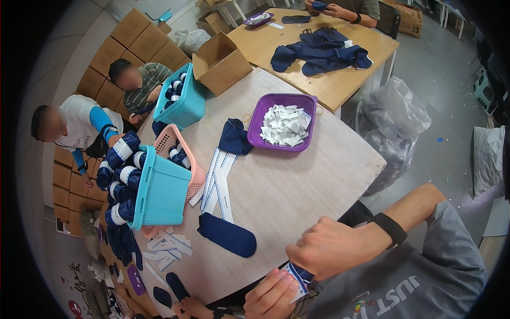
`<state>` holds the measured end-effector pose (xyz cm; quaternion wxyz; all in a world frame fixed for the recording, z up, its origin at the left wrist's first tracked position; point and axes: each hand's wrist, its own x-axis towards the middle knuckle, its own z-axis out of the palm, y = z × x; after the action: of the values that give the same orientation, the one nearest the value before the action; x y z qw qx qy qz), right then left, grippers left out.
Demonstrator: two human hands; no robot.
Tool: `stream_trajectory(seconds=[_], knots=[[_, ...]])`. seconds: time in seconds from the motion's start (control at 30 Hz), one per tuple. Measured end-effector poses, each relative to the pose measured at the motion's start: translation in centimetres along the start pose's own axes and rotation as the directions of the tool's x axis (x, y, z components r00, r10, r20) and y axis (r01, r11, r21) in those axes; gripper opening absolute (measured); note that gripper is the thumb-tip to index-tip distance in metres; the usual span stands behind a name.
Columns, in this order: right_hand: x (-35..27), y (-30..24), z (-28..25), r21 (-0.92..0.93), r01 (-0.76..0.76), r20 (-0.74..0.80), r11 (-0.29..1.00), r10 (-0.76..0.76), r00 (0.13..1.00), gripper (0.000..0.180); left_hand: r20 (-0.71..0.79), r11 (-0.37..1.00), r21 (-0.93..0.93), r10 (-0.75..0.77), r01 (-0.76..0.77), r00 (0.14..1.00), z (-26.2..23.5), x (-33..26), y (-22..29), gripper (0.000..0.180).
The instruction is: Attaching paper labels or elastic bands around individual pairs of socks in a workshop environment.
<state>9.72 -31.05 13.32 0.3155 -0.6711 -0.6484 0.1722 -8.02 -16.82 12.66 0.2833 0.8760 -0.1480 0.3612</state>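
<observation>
My right hand (329, 247), a black band on its wrist, is closed in a fist over a rolled navy sock with a white paper band (298, 275) at the near table edge. From below, my left hand (272, 295) holds the same sock, fingers curled under the band. A flat navy sock (227, 235) lies on the wooden table (297, 181) just left of my hands. White paper band strips (219, 183) lie further up the table.
A purple tray of white paper labels (305, 101) sits mid-table, with a navy sock (234, 137) beside it. Teal bins (162, 194) (187, 103) and a pink basket (196, 175) hold banded socks. An open cardboard box (220, 64) stands behind. Other people sit at the left and far table.
</observation>
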Motion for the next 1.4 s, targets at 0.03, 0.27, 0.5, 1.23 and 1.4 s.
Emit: stream_trajectory(seconds=[0.03,0.27,0.5,1.23,1.4], knots=[[0.0,0.0,0.1,0.0,0.001,0.0,1.0,-0.001,1.0,0.023,0.0,1.0,0.001,-0.001,0.001,1.0,-0.2,0.1,-0.1,0.017],[0.0,0.3,0.0,0.075,-0.039,0.077,0.996,0.033,0.996,0.023,0.174,0.993,0.109,0.034,-0.054,0.984,-0.8,0.1,0.0,0.028],[0.2,0.0,-0.6,0.102,-0.074,0.14,0.992,0.059,0.988,0.018,0.081,0.958,0.097,0.261,-0.268,0.962,0.0,-0.8,-1.4,0.033],[-0.1,1.7,-1.0,0.089,0.037,0.075,0.995,-0.044,0.996,0.056,0.017,0.876,-0.21,-0.442,0.435,0.897,2.9,-3.4,-1.9,0.068],[-0.5,2.1,1.8,0.005,0.298,-0.142,0.955,-0.294,0.945,0.059,-0.43,0.933,-0.172,-0.36,0.316,0.828,5.9,-1.2,-2.2,0.035]])
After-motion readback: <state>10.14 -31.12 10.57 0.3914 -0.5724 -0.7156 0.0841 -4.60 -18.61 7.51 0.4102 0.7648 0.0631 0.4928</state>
